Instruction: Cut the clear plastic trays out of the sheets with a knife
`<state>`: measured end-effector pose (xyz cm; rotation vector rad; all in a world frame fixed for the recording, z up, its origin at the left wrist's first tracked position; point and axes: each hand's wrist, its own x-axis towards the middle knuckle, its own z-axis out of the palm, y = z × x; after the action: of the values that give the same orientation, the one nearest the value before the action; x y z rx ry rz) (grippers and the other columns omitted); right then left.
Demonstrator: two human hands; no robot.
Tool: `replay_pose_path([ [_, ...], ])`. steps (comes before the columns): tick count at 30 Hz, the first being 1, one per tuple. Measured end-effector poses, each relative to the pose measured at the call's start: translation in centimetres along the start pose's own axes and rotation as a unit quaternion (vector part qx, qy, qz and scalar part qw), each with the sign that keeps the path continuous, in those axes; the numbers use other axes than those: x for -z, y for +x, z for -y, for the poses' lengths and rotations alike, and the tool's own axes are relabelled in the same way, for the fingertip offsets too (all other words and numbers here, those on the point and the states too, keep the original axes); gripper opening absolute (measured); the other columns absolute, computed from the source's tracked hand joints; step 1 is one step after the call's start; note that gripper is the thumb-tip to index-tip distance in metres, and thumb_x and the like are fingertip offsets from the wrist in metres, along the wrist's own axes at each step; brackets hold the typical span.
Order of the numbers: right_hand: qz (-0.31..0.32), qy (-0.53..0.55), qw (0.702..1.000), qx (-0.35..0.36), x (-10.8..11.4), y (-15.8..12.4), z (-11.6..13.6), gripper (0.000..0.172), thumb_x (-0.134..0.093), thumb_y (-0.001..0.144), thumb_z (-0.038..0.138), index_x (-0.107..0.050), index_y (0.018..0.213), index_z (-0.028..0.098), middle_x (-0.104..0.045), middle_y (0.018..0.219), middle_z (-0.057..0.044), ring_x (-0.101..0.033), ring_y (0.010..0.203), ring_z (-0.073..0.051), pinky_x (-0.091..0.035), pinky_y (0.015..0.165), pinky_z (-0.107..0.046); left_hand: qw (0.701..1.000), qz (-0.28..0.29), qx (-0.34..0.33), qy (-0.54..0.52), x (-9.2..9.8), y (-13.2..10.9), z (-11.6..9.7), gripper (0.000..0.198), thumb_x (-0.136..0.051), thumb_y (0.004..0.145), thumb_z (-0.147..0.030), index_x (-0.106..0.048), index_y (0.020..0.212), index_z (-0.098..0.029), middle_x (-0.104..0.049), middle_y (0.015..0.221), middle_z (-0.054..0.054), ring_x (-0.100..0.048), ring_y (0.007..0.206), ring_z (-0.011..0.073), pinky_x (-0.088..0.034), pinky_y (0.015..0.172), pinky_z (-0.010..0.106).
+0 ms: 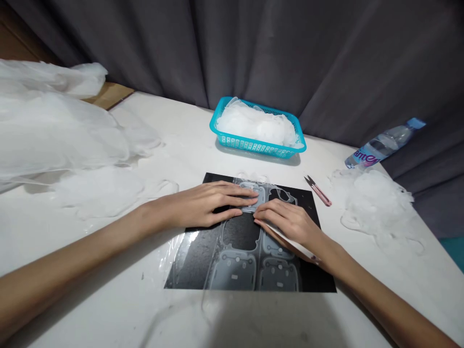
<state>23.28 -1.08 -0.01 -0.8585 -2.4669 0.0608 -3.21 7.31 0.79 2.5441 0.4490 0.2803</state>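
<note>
- Left hand [203, 205] laid flat, fingers straight and close together, pressing down on a translucent film sheet [235, 268].
- Right hand [290, 222] just beside it at 3 o'clock, fingers bent, tips down on the same film.
- Beneath the right palm, a pale thin strip [290, 244], perhaps a lifted edge; pinched or merely pressed, not clear from this angle.
- Film sheet lying along the middle of a black mat [322, 282], running from the hands toward 6 o'clock; die-cut into rounded rectangular outlines with small holes and open windows.
- Judged very light, limp and clingy, easy to crease, likely to tear at the narrow bridges between cutouts; best taken at a solid outer border near a corner, with the other hand flat as an anchor.
- Black mat matte, faintly speckled, square-cornered, flat on a white table [108, 299].
- At 12 o'clock, a turquoise slotted plastic basket [253, 144] heaped with wispy clear scraps [253, 123].
- At 2 o'clock, small pink-handled snips [319, 191] just off the mat; farther out, a clear water bottle [384, 145] lying down.
- At 3 o'clock, a loose pile of film offcuts [369, 193].
- From 9 to 10 o'clock, billowy white plastic sheeting [54, 140].
- Behind everything, a grey curtain [253, 48] in soft folds.
</note>
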Motion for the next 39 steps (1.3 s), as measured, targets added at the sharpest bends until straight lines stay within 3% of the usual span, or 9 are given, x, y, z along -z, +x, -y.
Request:
replay_pose_path([
  [4, 0.001, -0.063, 0.998, 0.023, -0.8, -0.2, 0.4, 0.015, -0.057, 0.107, 0.015, -0.07, 0.114, 0.012, -0.076, 0.107, -0.011, -0.072, 0.094, -0.022, -0.057, 0.084, -0.034, 1.0, 0.0, 0.008, -0.022, -0.3, 0.0, 0.1, 0.046, -0.05, 0.111, -0.033, -0.051, 0.157, -0.035, -0.052, 0.163, 0.0, -0.049, 0.15, 0.0225, -0.034, 0.127, 0.039],
  [7, 0.01, -0.104, 0.994, 0.012, -1.1, 0.0, 0.8, 0.025, -0.056, 0.108, 0.018, -0.066, 0.128, 0.008, -0.074, 0.114, -0.015, -0.071, 0.101, -0.025, -0.058, 0.088, -0.037, 0.997, -0.064, 0.031, -0.044, -0.8, -0.1, 0.0, 0.047, -0.054, 0.109, -0.042, -0.052, 0.153, -0.029, -0.058, 0.156, 0.007, -0.053, 0.145, 0.0252, -0.04, 0.121, 0.041],
  [11, 0.0, -0.118, 0.993, 0.003, -1.2, 0.4, 1.0, 0.027, -0.054, 0.108, 0.017, -0.066, 0.131, 0.008, -0.075, 0.109, -0.015, -0.07, 0.099, -0.027, -0.06, 0.085, -0.039, 0.969, -0.156, 0.191, 0.008, -1.0, -0.6, -1.6, 0.048, -0.066, 0.095, -0.063, -0.065, 0.115, -0.019, -0.073, 0.112, 0.011, -0.067, 0.103, 0.0289, -0.052, 0.089, 0.039],
  [13, -0.028, -0.105, 0.994, -0.001, -1.0, 0.6, 1.1, 0.026, -0.054, 0.107, 0.015, -0.067, 0.129, 0.007, -0.075, 0.107, -0.015, -0.07, 0.097, -0.026, -0.061, 0.084, -0.039, 0.947, -0.143, 0.288, -0.012, -1.1, -0.7, -3.0, 0.044, -0.065, 0.095, -0.065, -0.066, 0.096, -0.02, -0.071, 0.09, 0.005, -0.064, 0.081, 0.024, -0.046, 0.071, 0.033],
  [15, -0.053, -0.091, 0.994, -0.014, -0.5, 0.8, 1.3, 0.026, -0.055, 0.106, 0.014, -0.068, 0.128, 0.009, -0.076, 0.108, -0.015, -0.07, 0.096, -0.026, -0.061, 0.084, -0.039, 0.93, -0.127, 0.332, -0.09, -1.6, -0.4, -4.3, 0.041, -0.064, 0.097, -0.061, -0.068, 0.088, -0.021, -0.068, 0.078, 0.001, -0.061, 0.071, 0.0202, -0.04, 0.064, 0.03],
  [22, -0.078, -0.056, 0.994, -0.059, 0.1, 0.9, 1.9, 0.021, -0.056, 0.107, 0.016, -0.068, 0.125, 0.014, -0.077, 0.111, -0.014, -0.072, 0.098, -0.024, -0.061, 0.089, -0.039, 0.849, -0.24, 0.282, -0.376, -3.4, 1.5, -6.1, 0.042, -0.072, 0.091, -0.056, -0.07, 0.077, -0.016, -0.062, 0.073, -0.001, -0.053, 0.07, 0.0154, -0.039, 0.065, 0.026],
  [31, -0.074, -0.012, 0.995, -0.07, -0.1, 0.8, 2.3, 0.021, -0.054, 0.108, 0.016, -0.068, 0.122, 0.01, -0.076, 0.109, -0.015, -0.071, 0.098, -0.024, -0.061, 0.089, -0.038, 0.836, -0.288, 0.302, -0.355, -3.7, 1.7, -6.4, 0.033, -0.075, 0.085, -0.042, -0.064, 0.067, -0.017, -0.052, 0.063, -0.004, -0.046, 0.065, 0.0131, -0.034, 0.061, 0.025],
  [35, -0.108, 0.089, 0.972, -0.19, 1.2, 1.2, 0.2, 0.019, -0.054, 0.107, 0.021, -0.07, 0.115, 0.015, -0.076, 0.109, -0.011, -0.071, 0.102, -0.024, -0.058, 0.093, -0.039, 0.838, -0.275, 0.329, -0.338, -3.6, 1.7, -6.3, 0.021, -0.07, 0.08, -0.035, -0.069, 0.071, -0.016, -0.059, 0.064, -0.002, -0.051, 0.064, 0.0143, -0.037, 0.063, 0.025],
  [39, -0.211, 0.175, 0.899, -0.341, 4.1, 1.2, -5.1, 0.021, -0.062, 0.101, 0.034, -0.075, 0.102, 0.018, -0.076, 0.09, -0.005, -0.072, 0.084, -0.022, -0.058, 0.078, -0.035, 0.845, -0.252, 0.354, -0.312, -2.8, 1.6, -5.9, 0.021, -0.067, 0.077, -0.035, -0.066, 0.067, -0.017, -0.06, 0.061, -0.002, -0.047, 0.058, 0.0129, -0.033, 0.057, 0.024],
])
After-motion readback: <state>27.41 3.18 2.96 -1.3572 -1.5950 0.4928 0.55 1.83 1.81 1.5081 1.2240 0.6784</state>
